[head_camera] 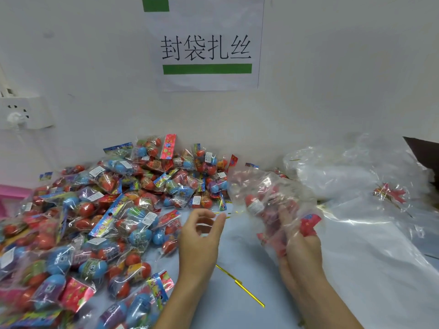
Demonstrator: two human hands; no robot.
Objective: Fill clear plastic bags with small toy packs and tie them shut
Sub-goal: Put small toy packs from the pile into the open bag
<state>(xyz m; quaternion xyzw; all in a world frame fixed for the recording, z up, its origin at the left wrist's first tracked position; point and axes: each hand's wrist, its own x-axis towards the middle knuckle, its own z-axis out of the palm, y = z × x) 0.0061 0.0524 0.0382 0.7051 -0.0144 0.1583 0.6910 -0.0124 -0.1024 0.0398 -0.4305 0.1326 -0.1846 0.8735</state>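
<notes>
Fingers (288,224) of the right hand (300,248) are curled up into a clear plastic bag (268,195), gripping it from below with the palm toward the camera; the thumb presses the film at the bag's right edge. The bag is raised above the table (237,238) and blurred. Inside it, several toy packs can be made out: one red egg with a white label sits just above the fingertips, and a red header card lies against the thumb. An exact count of the packs inside cannot be made through the blur.

Left hand (200,236): one, beside the bag and not touching it. Its fingers are loosely curved, thumb and forefinger apart, holding nothing.

Loose toy packs (99,210): one large heap, too many to count, covering the left half of the table and reaching back to the wall. Each holds coloured plastic eggs, mostly red and blue, under a printed header card. The heap's near edge lies just left of the left hand.

Gold twist ties (240,284): at least two on the table between the forearms, laid end to end; further short gold pieces show behind the left hand's fingertips.

Empty clear bags (332,172): one stack at the right rear, well apart from both hands. One tied bag (389,194) with red contents lies to its right.

Wall: one printed sign (206,46) with green bars; one white socket (23,112) at left.
</notes>
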